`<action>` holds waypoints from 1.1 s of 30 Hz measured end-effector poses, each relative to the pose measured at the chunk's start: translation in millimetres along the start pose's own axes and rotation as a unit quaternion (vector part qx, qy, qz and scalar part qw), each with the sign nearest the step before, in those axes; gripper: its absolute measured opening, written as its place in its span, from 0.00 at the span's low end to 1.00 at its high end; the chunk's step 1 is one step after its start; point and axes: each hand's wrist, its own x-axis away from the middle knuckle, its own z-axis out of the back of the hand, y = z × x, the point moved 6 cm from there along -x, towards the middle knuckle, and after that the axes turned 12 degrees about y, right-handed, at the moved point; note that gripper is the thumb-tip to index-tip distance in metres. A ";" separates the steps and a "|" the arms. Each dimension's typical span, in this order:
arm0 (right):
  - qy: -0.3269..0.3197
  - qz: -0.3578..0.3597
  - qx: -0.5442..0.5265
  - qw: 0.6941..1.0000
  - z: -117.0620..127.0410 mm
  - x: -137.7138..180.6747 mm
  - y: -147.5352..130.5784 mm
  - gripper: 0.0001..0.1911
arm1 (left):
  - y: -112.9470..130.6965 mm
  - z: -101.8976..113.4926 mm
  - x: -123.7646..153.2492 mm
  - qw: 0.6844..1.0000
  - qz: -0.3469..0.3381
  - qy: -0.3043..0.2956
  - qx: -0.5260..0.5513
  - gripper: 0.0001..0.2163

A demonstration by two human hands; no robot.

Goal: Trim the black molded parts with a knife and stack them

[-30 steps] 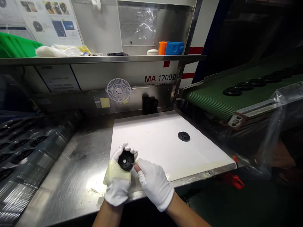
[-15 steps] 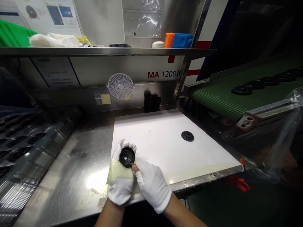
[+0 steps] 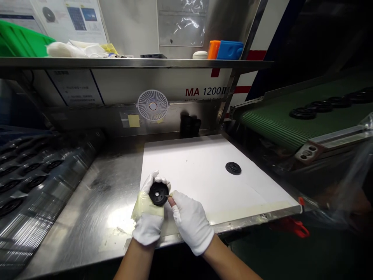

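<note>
My left hand (image 3: 148,216), in a white glove with yellowish tape round the palm, is closed around a round black plastic part (image 3: 158,193), held with its holed face toward me. My right hand (image 3: 190,221), also gloved, has its fingers bunched, and a fingertip touches the part's right rim. What the right fingers pinch, if anything, is too small to make out. Both hands hover over the near left corner of a white sheet (image 3: 204,171). A second black disc (image 3: 233,168) lies flat on the sheet further right.
A steel worktable (image 3: 101,202) carries the sheet. At left sits a clear tray of black discs (image 3: 26,179). A green conveyor (image 3: 276,124) at right carries several black discs (image 3: 303,113). A shelf (image 3: 131,62) above holds a green bin, cloths and blue and orange blocks.
The view has drifted slightly. My hands stay in place with the black part; the right fingertip keeps working at its rim.
</note>
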 end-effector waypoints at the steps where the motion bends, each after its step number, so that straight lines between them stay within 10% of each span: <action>1: 0.001 0.001 -0.003 1.000 -0.8 2.3 -3.1 0.14 | -0.4 0.6 -1.2 1.000 0.000 0.003 0.013 0.05; 20: 0.036 0.011 -0.043 0.998 43.5 27.4 -28.8 0.14 | 14.1 -8.0 57.8 0.998 -0.043 -0.020 -0.038 0.08; 26: 0.051 0.036 -0.070 0.996 59.6 42.1 -49.1 0.13 | 25.4 -14.6 85.2 0.988 -0.152 -0.026 -0.029 0.13; 33: 0.069 0.022 -0.093 0.993 56.5 25.7 -26.9 0.15 | 17.2 -23.1 77.5 0.996 -0.042 -0.039 -0.073 0.16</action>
